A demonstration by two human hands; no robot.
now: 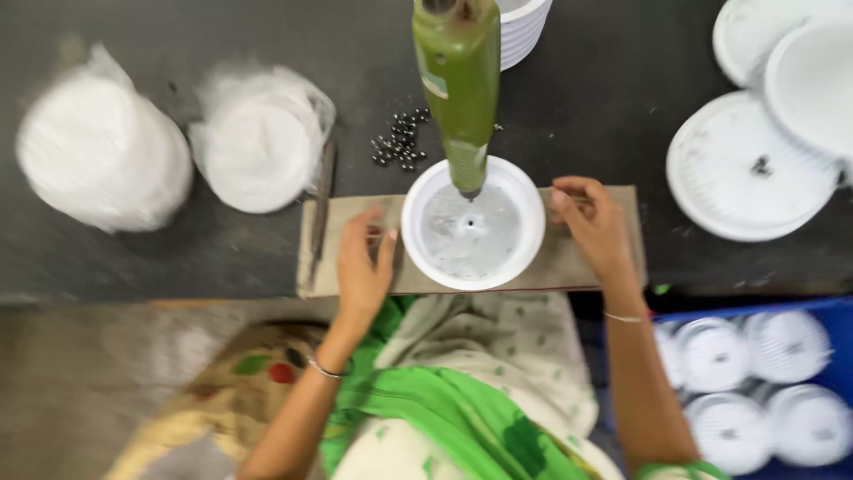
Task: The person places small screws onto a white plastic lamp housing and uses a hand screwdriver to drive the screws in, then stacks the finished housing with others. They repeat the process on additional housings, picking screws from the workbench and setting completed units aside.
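Far left of the board: I see two bagged stacks of white discs [102, 147] and [259, 142] on the dark surface [222, 44], well apart from the work; the surface's near edge runs just below them.
Board: a flat brown board [355, 276] lies at the near edge of the surface, its front flush with or slightly over that edge; a thin dark tool [323, 200] lies along its left end.
Left hand [362, 267]: my left hand rests on the board, fingers loosely spread, fingertips touching the left rim of the bowl; it steadies rather than clasps.
Bowl: the white round bowl-shaped part [511, 209] sits mid-board, open side up, a small hole showing at its centre.
Green tool: a green powered driver [459, 80] hangs upright over the bowl, tip just above or at the centre; I cannot tell if it touches.
Small dark bits [400, 142]: loose screws or beads lie behind the board, left of the green tool.
Right hand [593, 222]: fingers curled, pinched near the bowl's right rim; whether they hold something small I cannot tell.
Progress, as I judge: this part looks seated and mid-operation; finished-looking white parts fill a blue crate [826, 307] lower right of the board, more white plates [746, 169] wait right of it.
Room: clear board either side of the bowl; little room behind it.
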